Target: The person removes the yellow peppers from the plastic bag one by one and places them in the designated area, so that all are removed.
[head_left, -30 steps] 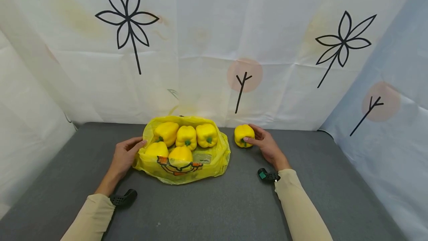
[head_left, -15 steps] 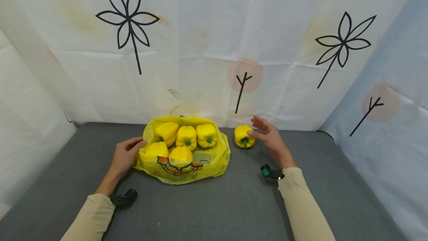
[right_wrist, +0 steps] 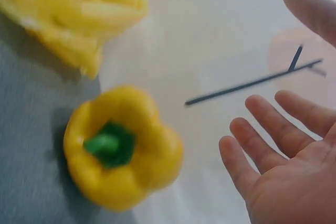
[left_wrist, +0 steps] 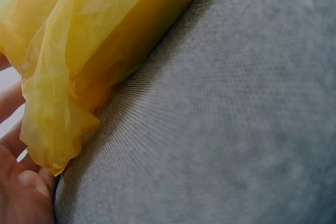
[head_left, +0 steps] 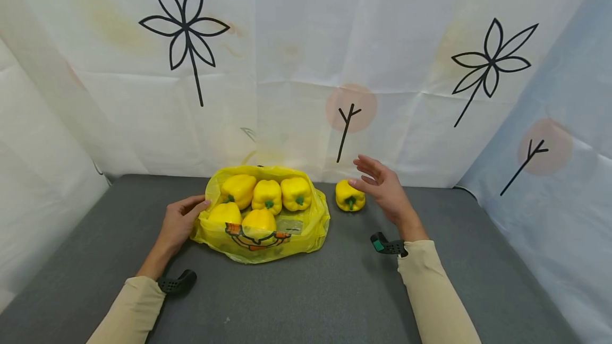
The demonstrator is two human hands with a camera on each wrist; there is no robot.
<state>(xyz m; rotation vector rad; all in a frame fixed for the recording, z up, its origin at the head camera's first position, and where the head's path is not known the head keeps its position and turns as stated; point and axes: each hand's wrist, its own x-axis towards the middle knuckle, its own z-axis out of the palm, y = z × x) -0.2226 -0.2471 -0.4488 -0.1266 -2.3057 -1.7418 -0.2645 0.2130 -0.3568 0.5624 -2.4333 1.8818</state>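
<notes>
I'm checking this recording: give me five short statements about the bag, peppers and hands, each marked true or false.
1. Five peppers show inside the yellow bag. True.
2. The left hand holds the bag's right side. False: it holds the left side.
3. One lone pepper sits outside the bag. True.
4. The right hand grips the lone pepper. False: it is open and holds nothing.
5. The lone pepper has a green stem. True.
</notes>
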